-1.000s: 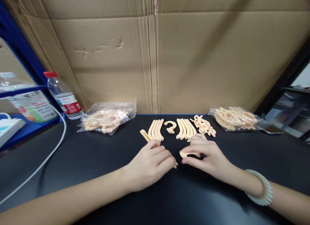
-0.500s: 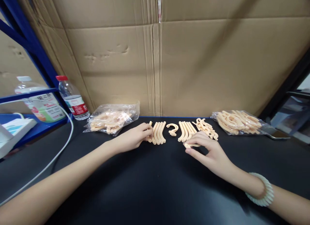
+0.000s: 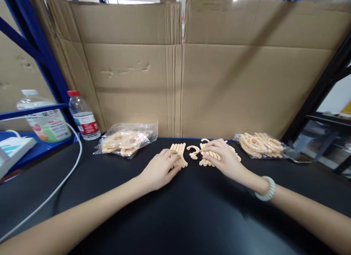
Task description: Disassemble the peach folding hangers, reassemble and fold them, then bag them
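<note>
Showing each grip at a row: since the preceding view I have the right grip (image 3: 226, 160) shifted from in front of the right row of strips (image 3: 204, 162) to over it, and the left grip (image 3: 161, 169) from the outer edge of the left row of strips (image 3: 181, 149) to partly across it; both rows are thus in hand. The fingers curl loosely; whether either grip holds a strip, I cannot tell. Between the grips lies a hook-shaped piece (image 3: 193, 156). The right grip masks most of a loose pile (image 3: 236, 153); bags of parts (image 3: 124, 141) (image 3: 260, 145) lie beyond and outside both grips on the table (image 3: 175, 211).
</note>
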Demonstrator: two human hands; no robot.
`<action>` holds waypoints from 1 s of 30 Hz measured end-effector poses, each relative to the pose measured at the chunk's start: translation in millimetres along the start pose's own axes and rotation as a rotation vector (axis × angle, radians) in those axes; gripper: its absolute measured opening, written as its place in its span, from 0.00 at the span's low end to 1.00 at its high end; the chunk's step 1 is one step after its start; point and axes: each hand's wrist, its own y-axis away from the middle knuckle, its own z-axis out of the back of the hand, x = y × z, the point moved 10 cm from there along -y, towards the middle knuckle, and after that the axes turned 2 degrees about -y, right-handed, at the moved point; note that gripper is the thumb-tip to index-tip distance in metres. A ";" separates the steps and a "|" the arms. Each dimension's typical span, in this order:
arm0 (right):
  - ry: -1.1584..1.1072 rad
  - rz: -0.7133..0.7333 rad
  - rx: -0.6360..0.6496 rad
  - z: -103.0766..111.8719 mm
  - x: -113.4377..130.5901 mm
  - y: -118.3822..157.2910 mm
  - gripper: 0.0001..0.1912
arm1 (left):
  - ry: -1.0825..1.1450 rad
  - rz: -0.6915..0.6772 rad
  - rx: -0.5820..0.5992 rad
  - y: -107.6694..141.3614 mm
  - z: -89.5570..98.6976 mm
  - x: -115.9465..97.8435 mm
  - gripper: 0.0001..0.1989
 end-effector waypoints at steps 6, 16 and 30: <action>-0.015 0.040 0.232 -42.7 0.2 -30.3 0.06 | 0.002 0.049 0.263 14.5 -28.4 -21.7 0.34; 0.003 0.050 0.334 -64.8 -7.3 -41.3 0.08 | 0.037 0.056 0.404 13.5 -36.4 -17.3 0.38; 0.270 -0.099 0.312 -61.3 -32.7 17.8 0.36 | 0.039 0.084 0.390 3.6 -37.3 -7.3 0.42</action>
